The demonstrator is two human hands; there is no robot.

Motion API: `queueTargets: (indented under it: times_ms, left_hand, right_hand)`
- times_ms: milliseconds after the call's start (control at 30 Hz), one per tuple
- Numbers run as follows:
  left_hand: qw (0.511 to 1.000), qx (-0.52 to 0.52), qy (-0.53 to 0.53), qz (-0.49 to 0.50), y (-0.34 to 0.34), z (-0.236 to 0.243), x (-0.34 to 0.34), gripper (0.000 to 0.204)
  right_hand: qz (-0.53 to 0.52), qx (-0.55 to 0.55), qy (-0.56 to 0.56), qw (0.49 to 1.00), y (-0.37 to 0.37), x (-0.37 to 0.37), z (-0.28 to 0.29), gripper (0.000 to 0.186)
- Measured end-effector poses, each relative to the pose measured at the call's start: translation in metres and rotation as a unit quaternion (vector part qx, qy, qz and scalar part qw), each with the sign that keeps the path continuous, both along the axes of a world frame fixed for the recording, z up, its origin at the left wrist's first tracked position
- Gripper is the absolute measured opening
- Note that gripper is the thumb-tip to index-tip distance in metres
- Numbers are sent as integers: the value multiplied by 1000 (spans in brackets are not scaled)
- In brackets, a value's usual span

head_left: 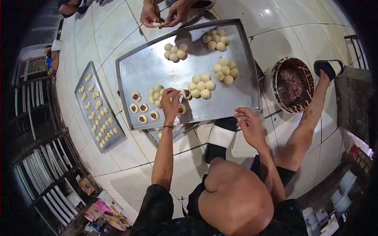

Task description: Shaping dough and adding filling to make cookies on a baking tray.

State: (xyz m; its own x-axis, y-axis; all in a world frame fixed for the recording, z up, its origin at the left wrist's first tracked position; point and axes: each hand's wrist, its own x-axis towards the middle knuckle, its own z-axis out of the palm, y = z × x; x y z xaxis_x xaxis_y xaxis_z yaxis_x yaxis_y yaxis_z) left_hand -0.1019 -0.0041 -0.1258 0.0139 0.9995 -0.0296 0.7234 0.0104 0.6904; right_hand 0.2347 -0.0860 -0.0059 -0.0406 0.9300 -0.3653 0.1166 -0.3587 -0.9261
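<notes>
My left hand (170, 103) reaches over the front of a large metal tray (155, 63), fingers closed at the edge of a dough round with dark filling (186, 94). Another filled round (181, 109) lies just below it. To the left of that hand, several flattened dough rounds with dark filling (143, 107) rest on the tray. Clusters of plain dough balls (201, 85) sit beside and beyond it. My right hand (251, 126) hovers off the tray's near right edge, slightly blurred, its fingers apart and holding nothing.
A bucket of dark brown filling (291, 84) stands on the tiled floor at right, near my sandalled foot (330, 70). At left lies a narrow tray (87, 114) of small dough pieces. Across the large tray, another person's hands (164, 15) hold a piece of dough.
</notes>
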Motion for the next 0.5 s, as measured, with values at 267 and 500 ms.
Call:
queueTargets:
  times_ms: [267,500]
  left_hand:
    - [741,-122,-642,151,-18,84,29,34]
    - [682,-225,-696,28,-37,160,81,51]
  right_hand:
    - [56,10,39,998,24,-19,36,41]
    - [83,228,-46,969,57,-57,70,51]
